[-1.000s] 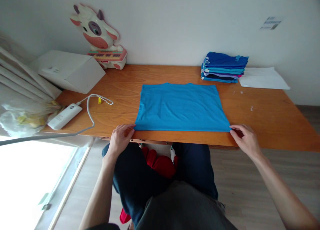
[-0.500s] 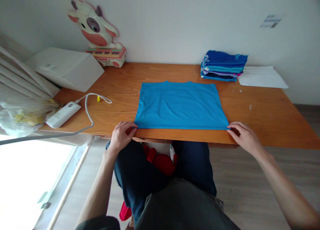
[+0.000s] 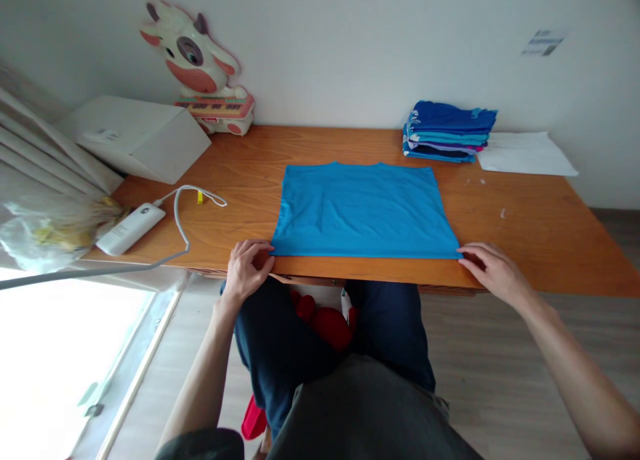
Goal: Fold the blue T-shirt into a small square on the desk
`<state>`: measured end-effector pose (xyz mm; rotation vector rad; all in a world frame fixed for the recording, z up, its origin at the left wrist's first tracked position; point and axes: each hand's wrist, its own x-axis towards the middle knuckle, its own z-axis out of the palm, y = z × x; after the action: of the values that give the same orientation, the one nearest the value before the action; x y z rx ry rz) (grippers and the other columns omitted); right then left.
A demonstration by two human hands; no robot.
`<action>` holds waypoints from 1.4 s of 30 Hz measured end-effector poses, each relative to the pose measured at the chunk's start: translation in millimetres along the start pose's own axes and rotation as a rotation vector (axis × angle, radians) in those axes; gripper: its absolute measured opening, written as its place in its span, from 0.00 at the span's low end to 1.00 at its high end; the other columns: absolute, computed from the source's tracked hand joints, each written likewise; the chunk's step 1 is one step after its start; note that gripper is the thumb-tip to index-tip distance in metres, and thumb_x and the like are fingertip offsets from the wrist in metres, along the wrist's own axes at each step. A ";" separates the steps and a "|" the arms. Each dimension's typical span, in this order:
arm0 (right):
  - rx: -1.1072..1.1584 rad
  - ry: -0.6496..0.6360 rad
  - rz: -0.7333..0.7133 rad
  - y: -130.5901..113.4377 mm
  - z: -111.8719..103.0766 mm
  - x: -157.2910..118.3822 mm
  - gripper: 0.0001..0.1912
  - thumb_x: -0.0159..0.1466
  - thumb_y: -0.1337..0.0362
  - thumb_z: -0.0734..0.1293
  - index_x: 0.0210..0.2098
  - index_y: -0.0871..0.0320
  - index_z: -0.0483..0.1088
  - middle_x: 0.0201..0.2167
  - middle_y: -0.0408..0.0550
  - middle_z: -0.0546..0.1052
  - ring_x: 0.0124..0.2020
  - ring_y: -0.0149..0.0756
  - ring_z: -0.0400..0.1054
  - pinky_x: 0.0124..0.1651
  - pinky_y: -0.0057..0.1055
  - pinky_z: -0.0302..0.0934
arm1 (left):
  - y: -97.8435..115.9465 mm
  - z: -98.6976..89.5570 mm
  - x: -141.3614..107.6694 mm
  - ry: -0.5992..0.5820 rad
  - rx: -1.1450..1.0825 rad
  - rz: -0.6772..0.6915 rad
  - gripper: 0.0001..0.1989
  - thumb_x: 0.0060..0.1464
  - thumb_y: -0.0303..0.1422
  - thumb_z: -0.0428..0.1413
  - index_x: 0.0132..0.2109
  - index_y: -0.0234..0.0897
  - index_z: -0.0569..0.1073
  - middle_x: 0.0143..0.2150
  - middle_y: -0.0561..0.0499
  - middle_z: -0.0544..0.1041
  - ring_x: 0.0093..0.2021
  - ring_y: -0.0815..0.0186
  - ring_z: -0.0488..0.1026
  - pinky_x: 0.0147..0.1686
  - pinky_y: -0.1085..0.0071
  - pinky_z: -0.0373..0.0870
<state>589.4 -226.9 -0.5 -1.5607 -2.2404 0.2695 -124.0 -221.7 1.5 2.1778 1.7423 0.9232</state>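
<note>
A plain blue shirt (image 3: 363, 210) lies flat on the wooden desk, a few soft wrinkles across it. Its near hem runs straight along the desk's front edge, and the far edge has two small bumps like a neckline. At the near left corner, my left hand (image 3: 247, 268) pinches the cloth between thumb and fingers. My right hand (image 3: 493, 272) has its fingertips closed on the near right corner in the same way. Both wrists hang just past the front edge.
A stack of folded clothes (image 3: 447, 132) sits at the back right beside a white sheet of paper (image 3: 530, 153). To the left are a cow toy keyboard (image 3: 215, 107), a white box (image 3: 145, 140), a white power bank (image 3: 131, 229) with a cable, and a plastic bag (image 3: 50, 237).
The whole view has shifted very slightly. Both hands stay at the shirt's near corners, and the cloth looks almost the same.
</note>
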 end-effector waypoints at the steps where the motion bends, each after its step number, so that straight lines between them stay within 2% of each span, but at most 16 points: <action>1: 0.006 0.004 0.004 -0.3 -0.3 0.1 0.15 0.79 0.50 0.68 0.58 0.47 0.80 0.57 0.54 0.84 0.58 0.54 0.80 0.66 0.52 0.72 | 0.0 0.3 -0.4 0.008 0.015 -0.014 0.09 0.66 0.38 0.65 0.52 0.49 0.84 0.57 0.46 0.85 0.59 0.45 0.79 0.65 0.44 0.72; 7: 0.035 0.037 0.014 -2.1 1.0 2.4 0.12 0.79 0.50 0.69 0.51 0.48 0.81 0.55 0.54 0.85 0.56 0.53 0.80 0.67 0.53 0.72 | 1.3 0.6 -1.1 0.021 0.032 -0.020 0.09 0.66 0.38 0.64 0.52 0.48 0.83 0.56 0.46 0.85 0.58 0.45 0.79 0.65 0.45 0.71; 16: 0.052 0.232 0.007 -8.0 17.7 -1.5 0.09 0.77 0.53 0.71 0.43 0.46 0.83 0.50 0.51 0.87 0.51 0.54 0.82 0.61 0.58 0.76 | 4.7 1.7 -2.2 0.060 0.018 -0.008 0.07 0.66 0.36 0.64 0.50 0.47 0.80 0.55 0.47 0.85 0.57 0.46 0.80 0.64 0.46 0.73; 20: 0.063 0.264 0.032 -7.0 22.4 -2.8 0.11 0.76 0.51 0.71 0.42 0.46 0.84 0.49 0.50 0.88 0.51 0.54 0.82 0.61 0.60 0.76 | 7.2 1.6 -2.8 0.060 0.016 -0.011 0.03 0.66 0.36 0.64 0.46 0.47 0.79 0.54 0.47 0.85 0.57 0.47 0.80 0.64 0.46 0.73; 27: 0.020 0.268 0.030 -6.4 23.1 -3.3 0.11 0.77 0.52 0.71 0.42 0.46 0.84 0.49 0.50 0.88 0.52 0.54 0.82 0.62 0.59 0.75 | 6.9 2.6 -2.5 0.059 0.014 -0.007 0.04 0.66 0.35 0.63 0.47 0.47 0.80 0.55 0.46 0.85 0.58 0.46 0.80 0.64 0.45 0.73; 34: -0.041 0.302 0.046 -9.2 24.6 -3.1 0.10 0.77 0.53 0.71 0.44 0.46 0.85 0.53 0.50 0.87 0.57 0.56 0.81 0.67 0.61 0.72 | 5.1 5.9 -2.7 0.074 0.012 0.006 0.04 0.69 0.35 0.62 0.48 0.47 0.82 0.53 0.45 0.85 0.56 0.47 0.80 0.63 0.46 0.74; 42: -0.065 0.307 0.016 -6.1 27.0 -4.9 0.09 0.78 0.57 0.69 0.48 0.47 0.82 0.58 0.50 0.86 0.60 0.57 0.81 0.68 0.62 0.71 | 5.7 10.3 -4.8 0.073 0.016 -0.005 0.04 0.72 0.33 0.58 0.49 0.47 0.78 0.53 0.44 0.84 0.57 0.47 0.79 0.63 0.45 0.75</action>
<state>574.2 -231.8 -23.6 -1.5359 -2.0154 -0.0382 -114.0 -225.5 -5.3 2.1749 1.7929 1.0031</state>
